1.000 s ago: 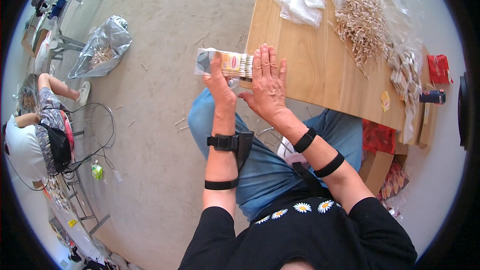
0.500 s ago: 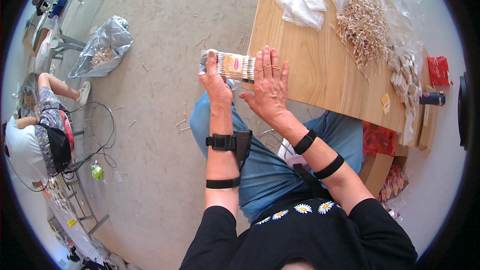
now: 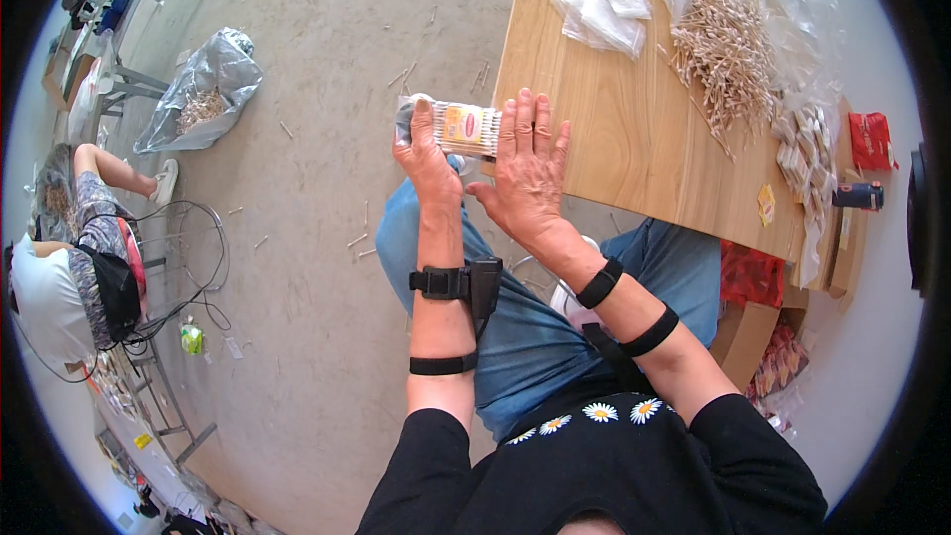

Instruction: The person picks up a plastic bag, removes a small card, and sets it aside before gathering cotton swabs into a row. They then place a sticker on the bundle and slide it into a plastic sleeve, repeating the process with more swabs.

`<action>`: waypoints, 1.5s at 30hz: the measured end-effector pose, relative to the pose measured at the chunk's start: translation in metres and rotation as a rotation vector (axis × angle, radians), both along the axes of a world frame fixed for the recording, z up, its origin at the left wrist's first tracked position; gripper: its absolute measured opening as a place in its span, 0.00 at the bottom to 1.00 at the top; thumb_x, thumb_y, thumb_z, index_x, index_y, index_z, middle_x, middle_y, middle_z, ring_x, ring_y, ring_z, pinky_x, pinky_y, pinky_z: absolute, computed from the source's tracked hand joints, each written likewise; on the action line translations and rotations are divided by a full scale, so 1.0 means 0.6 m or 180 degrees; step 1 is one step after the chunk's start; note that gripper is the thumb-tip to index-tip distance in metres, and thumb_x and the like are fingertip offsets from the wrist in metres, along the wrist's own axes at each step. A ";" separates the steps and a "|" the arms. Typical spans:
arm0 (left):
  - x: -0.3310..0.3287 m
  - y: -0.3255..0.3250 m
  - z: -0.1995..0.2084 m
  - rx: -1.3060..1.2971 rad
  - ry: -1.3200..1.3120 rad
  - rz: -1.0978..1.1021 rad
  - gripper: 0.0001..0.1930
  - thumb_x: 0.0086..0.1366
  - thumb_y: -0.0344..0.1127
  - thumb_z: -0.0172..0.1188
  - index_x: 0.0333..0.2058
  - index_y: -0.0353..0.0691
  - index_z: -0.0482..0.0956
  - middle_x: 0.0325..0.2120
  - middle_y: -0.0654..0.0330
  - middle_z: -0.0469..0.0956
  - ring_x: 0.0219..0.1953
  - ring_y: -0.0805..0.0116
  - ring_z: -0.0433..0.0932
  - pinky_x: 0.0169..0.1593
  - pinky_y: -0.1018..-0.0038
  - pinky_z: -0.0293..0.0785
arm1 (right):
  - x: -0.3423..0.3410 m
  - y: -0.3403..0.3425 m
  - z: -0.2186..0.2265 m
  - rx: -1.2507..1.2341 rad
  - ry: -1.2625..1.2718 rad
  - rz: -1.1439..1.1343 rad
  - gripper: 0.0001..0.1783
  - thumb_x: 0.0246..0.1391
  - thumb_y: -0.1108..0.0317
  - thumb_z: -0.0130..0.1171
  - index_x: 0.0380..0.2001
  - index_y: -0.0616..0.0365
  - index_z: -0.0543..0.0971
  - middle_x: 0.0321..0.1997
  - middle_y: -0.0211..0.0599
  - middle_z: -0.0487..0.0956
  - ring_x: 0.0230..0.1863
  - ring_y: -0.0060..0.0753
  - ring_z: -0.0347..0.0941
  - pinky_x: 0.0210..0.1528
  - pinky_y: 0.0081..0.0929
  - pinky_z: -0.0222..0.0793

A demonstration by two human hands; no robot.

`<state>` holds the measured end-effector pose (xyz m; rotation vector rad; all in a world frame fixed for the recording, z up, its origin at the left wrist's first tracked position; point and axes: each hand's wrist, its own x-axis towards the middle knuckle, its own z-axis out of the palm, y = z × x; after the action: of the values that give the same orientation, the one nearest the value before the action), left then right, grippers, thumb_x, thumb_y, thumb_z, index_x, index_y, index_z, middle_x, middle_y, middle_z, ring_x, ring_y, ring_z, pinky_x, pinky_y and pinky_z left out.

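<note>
Two hands hold one small clear packet (image 3: 464, 127) full of thin sticks, with a yellow and red label on it. The packet sits just off the near left corner of the wooden table (image 3: 614, 149), over the floor. The left hand (image 3: 428, 154) wraps its fingers around the left end of the packet and grips it tight. The right hand (image 3: 527, 163) is flat and wide open, with its fingers pressed against the right end of the packet, by the table's left edge.

Farther along that left side of the table lies a small heap of empty clear bags (image 3: 601, 5). At the far edge, a big clear bag (image 3: 783, 0) lies open, and a pile of loose sticks (image 3: 728, 50) spills out of it. Along the right edge sits a row of filled packets (image 3: 810, 154).

On the floor, well apart to the left, a grey plastic bag (image 3: 203, 84) holds more sticks.
</note>
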<state>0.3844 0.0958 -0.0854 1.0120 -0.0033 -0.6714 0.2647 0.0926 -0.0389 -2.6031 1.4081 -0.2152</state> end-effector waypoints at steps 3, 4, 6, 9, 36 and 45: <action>-0.001 -0.001 0.000 -0.0018 -0.0032 0.0009 0.09 0.69 0.38 0.64 0.37 0.38 0.79 0.32 0.67 0.78 0.33 0.78 0.76 0.37 0.76 0.77 | 0.005 0.000 -0.001 -0.0015 -0.0060 0.0041 0.69 0.34 0.42 0.76 0.72 0.68 0.53 0.79 0.54 0.45 0.80 0.56 0.33 0.76 0.66 0.28; -0.001 -0.001 0.000 -0.0017 -0.0033 0.0007 0.09 0.69 0.38 0.64 0.37 0.38 0.79 0.32 0.67 0.78 0.33 0.78 0.76 0.37 0.76 0.77 | 0.005 0.000 -0.001 -0.0014 -0.0060 0.0039 0.69 0.34 0.42 0.76 0.72 0.68 0.53 0.79 0.54 0.45 0.80 0.56 0.33 0.76 0.66 0.28; -0.001 -0.001 -0.004 -0.0069 -0.0065 -0.0002 0.09 0.69 0.38 0.64 0.37 0.38 0.79 0.32 0.67 0.78 0.33 0.78 0.76 0.36 0.76 0.77 | 0.007 -0.001 -0.002 -0.0074 -0.0018 0.0080 0.69 0.33 0.41 0.76 0.72 0.67 0.53 0.79 0.52 0.45 0.81 0.55 0.33 0.76 0.66 0.27; 0.004 0.003 -0.009 -0.0162 -0.0148 -0.0078 0.08 0.70 0.38 0.63 0.38 0.41 0.78 0.33 0.65 0.81 0.34 0.74 0.82 0.36 0.73 0.84 | 0.006 -0.002 0.004 0.0022 0.0015 0.0196 0.70 0.34 0.44 0.77 0.73 0.68 0.50 0.79 0.52 0.45 0.81 0.54 0.33 0.76 0.64 0.28; -0.001 0.005 -0.001 -0.0049 -0.0037 -0.0024 0.11 0.69 0.39 0.64 0.40 0.37 0.79 0.33 0.65 0.79 0.33 0.75 0.79 0.36 0.74 0.79 | 0.010 0.006 -0.001 0.0032 -0.0138 -0.0066 0.66 0.40 0.46 0.74 0.72 0.70 0.50 0.79 0.57 0.44 0.81 0.55 0.33 0.76 0.63 0.27; 0.001 0.004 -0.006 -0.0147 -0.0019 -0.0077 0.09 0.70 0.40 0.62 0.39 0.40 0.78 0.35 0.62 0.82 0.35 0.72 0.84 0.36 0.72 0.84 | 0.007 -0.004 -0.005 -0.0157 0.0106 0.0167 0.66 0.38 0.47 0.76 0.73 0.65 0.51 0.80 0.48 0.45 0.81 0.54 0.33 0.75 0.66 0.28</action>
<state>0.3848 0.0981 -0.0890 0.9708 -0.0363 -0.6875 0.2691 0.0902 -0.0422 -2.6919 1.3598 -0.2027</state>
